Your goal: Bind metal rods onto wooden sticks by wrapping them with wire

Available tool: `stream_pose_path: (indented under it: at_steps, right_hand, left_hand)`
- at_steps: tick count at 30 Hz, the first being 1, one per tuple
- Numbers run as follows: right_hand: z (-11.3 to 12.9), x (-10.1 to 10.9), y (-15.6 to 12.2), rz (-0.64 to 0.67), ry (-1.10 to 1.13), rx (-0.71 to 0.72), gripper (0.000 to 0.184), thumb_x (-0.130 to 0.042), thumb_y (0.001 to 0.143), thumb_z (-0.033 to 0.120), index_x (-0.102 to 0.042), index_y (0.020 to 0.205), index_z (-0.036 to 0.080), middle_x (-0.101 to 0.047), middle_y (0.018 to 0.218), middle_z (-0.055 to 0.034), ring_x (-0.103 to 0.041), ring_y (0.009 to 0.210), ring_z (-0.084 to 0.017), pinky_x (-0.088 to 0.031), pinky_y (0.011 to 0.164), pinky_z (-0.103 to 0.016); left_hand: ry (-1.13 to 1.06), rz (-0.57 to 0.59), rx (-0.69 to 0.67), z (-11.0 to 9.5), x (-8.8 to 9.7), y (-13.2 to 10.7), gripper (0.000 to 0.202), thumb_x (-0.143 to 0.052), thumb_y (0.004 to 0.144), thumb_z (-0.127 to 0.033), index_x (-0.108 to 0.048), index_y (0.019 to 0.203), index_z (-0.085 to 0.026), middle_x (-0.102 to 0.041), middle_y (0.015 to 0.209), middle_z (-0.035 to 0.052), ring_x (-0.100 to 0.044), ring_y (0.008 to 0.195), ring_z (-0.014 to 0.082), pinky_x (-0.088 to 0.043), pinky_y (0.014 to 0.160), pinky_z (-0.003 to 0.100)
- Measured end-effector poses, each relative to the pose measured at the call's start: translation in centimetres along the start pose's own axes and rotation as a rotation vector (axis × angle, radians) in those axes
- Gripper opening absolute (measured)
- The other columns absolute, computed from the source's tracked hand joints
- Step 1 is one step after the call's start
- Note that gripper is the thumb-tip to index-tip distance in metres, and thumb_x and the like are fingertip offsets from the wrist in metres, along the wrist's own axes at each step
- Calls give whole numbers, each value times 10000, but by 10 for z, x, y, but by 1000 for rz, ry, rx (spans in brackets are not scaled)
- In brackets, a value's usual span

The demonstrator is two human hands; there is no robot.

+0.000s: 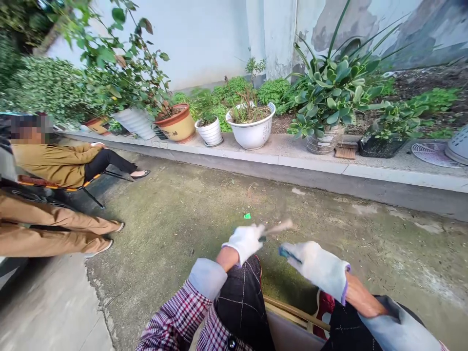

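Outdoor concrete [171, 219] under us, planter ledge [278, 162] along the far side. Landmark: green scrap [247, 216] on the concrete.

Our piece is a slim tan stick [280, 227], motion-blurred, right of the green scrap and a bit nearer us. Its rear end sits in our left hand [244, 242], so left is the nearer one. Long axis runs from that fist out to the right, rising slightly in view; free end points right, past the front of our right hand [318, 263], visible gap between them. We'd judge that gap the relation to watch. Tip shape: can't tell, smeared.

Left: white-gloved, just on our side of the green scrap, fingers curled round the stick's end.

Right: gloved too, right of the green scrap and nearer us, fingers bent forward. Dark blue-green strip [290, 254] at the fingertips, long axis angled left, roughly toward the left hand. We can't tell whether it's gripped or part of the glove, nor how tightly the fingers are closed.

Further out from the green scrap: white bowl pot [252, 131] beyond it on the ledge, seated person [62, 161] well to the left, tan trousers [54, 224] of a second person left and nearer us.
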State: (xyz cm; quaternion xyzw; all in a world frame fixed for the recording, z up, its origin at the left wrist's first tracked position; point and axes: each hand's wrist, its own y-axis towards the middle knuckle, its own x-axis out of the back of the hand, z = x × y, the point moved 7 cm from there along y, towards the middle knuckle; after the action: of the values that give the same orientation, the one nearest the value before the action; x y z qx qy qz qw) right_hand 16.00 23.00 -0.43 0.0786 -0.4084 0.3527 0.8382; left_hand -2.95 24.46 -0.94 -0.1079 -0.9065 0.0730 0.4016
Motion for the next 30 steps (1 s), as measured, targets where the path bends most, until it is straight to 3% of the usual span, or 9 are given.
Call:
stream_pose_path:
  at_steps: [3,6,10,12,14,18,21,25,30]
  right_hand:
    - [-24,28,3,-131,112,-56,294,-460,902,401,-715,912,257,-764,863,-57,-695,747,-233,-512,724,-336]
    - [-54,35,3,-210,246,-144,326,-464,825,460,-692,798,229,-778,887,-90,-707,841,-270,-546,816,-375]
    - [-39,-33,-15,-24,308,-129,359,-488,808,490,-730,814,225,-790,861,-80,-716,807,-277,-572,807,-382]
    - [-26,-71,-28,57,302,-99,360,-483,845,472,-765,930,265,-802,997,-68,-740,932,-298,-564,893,-391]
    - [-34,-87,-36,57,213,-128,317,-547,797,490,-791,928,335,-805,1018,-64,-745,982,-343,-554,935,-418]
    - [-82,-56,-15,-19,233,-189,324,-582,718,614,-792,771,374,-809,933,-82,-752,897,-382,-595,828,-445]
    - [-105,-21,5,-106,439,-232,426,-619,579,717,-745,621,312,-795,820,-134,-742,865,-405,-593,838,-460]
    - [-102,-7,15,-70,557,-261,457,-623,588,663,-746,653,228,-764,764,-131,-680,680,-293,-572,670,-394]
    - [-90,-12,26,66,424,-266,228,-553,636,421,-645,616,214,-585,573,-4,-440,506,-138,-382,497,-274]
  left_hand:
    - [255,286,-234,-31,-26,-35,274,-737,709,-238,-740,982,-245,-677,843,79,-669,774,281,-495,783,387]
    - [137,385,-319,-47,-25,-63,403,-691,813,-411,-710,1187,-264,-724,998,63,-665,830,243,-496,786,338]
    - [-207,173,-51,-26,-2,-65,472,-655,841,-385,-661,1256,-162,-731,994,50,-632,788,179,-472,698,263]
    - [-85,100,-3,-19,-4,-61,450,-623,849,-401,-676,1252,-207,-737,988,56,-651,809,210,-479,704,293]
    - [189,153,-65,-20,-21,-53,433,-639,814,-424,-707,1216,-281,-742,1024,76,-678,876,274,-499,748,359]
    - [363,385,-166,-18,-59,-33,415,-704,743,-390,-740,1155,-359,-750,1017,100,-702,843,291,-506,694,385]
    - [310,445,-194,-12,-59,-22,439,-749,699,-441,-738,1138,-432,-767,1023,37,-705,829,261,-500,658,348]
    - [193,496,-179,3,-44,-4,465,-788,614,-407,-761,1078,-416,-768,880,-35,-695,733,215,-501,649,289]
    - [313,424,-152,13,-54,29,118,-751,526,-165,-700,578,-258,-589,488,32,-629,540,274,-515,634,419]
